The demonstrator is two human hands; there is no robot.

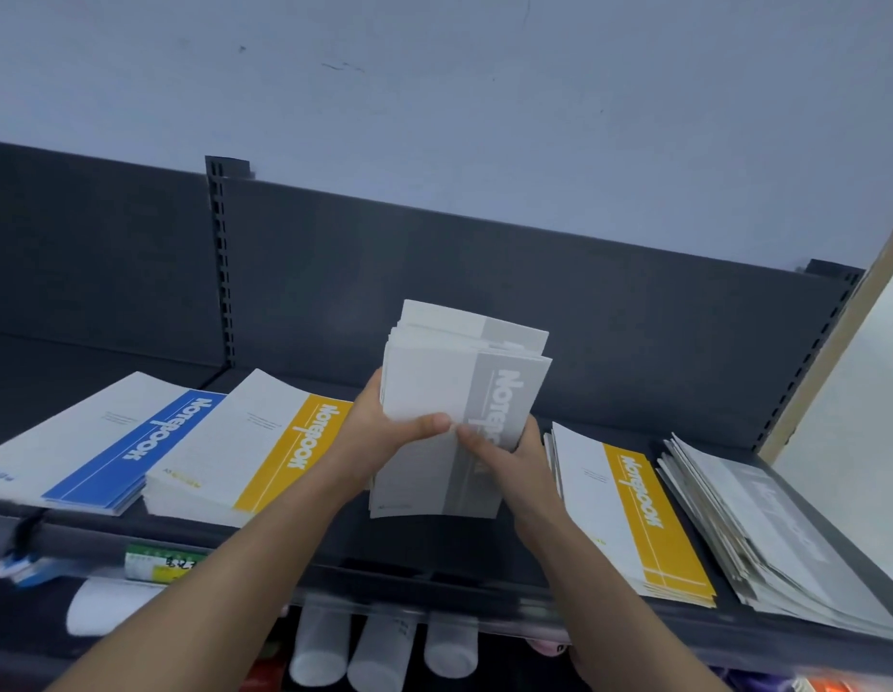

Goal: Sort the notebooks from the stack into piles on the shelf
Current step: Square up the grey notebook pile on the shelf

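Note:
Both hands hold a stack of grey-striped notebooks (449, 387) upright above the middle of the dark shelf (464, 556). My left hand (384, 427) grips its left edge, thumb across the front cover. My right hand (504, 449) grips the lower right side, thumb on the cover. A grey-striped notebook (424, 484) lies flat under the hands. On the shelf lie a blue-striped pile (100, 447) at far left, a yellow-striped pile (245, 452) beside it, another yellow-striped pile (629, 511) to the right, and a fanned grey pile (779, 531) at far right.
A dark back panel with a slotted upright (222, 262) rises behind the shelf. A price label (157, 564) sits on the shelf's front rail. White cylindrical items (379, 651) stand on the level below. A pale wall panel (854, 392) borders the right end.

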